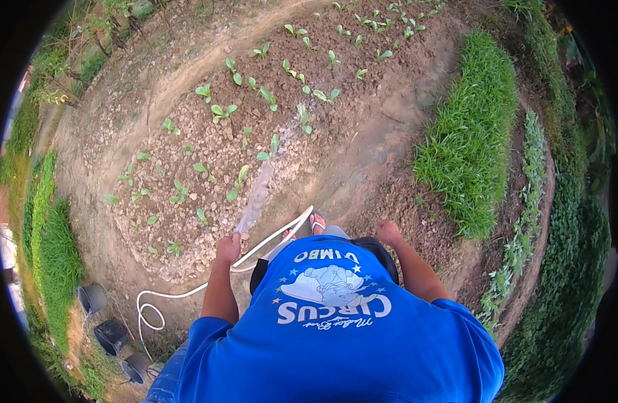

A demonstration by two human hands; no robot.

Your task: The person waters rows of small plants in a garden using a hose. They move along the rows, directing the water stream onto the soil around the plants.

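Note:
My left hand [229, 248] is closed around the end of a white garden hose [271, 239]. Water [254, 199] sprays from it in a flat fan, up and to the right across a soil bed. Leafy seedlings [223, 112] grow in this cloddy brown bed, and the stream falls among the ones near its middle. The hose loops beside my feet, then runs left in a thin coil over the ground. Out to the right of my body, my right hand [388, 232] is curled into a fist, with nothing visible in it.
Several dark buckets [111, 336] stand at the lower left, near a blue barrel [169, 378]. Dense green grassy crops [470, 136] fill a bed at the right, with a row of leafy plants [523, 237] beyond. A bare dirt path [188, 63] curves along the bed's far side.

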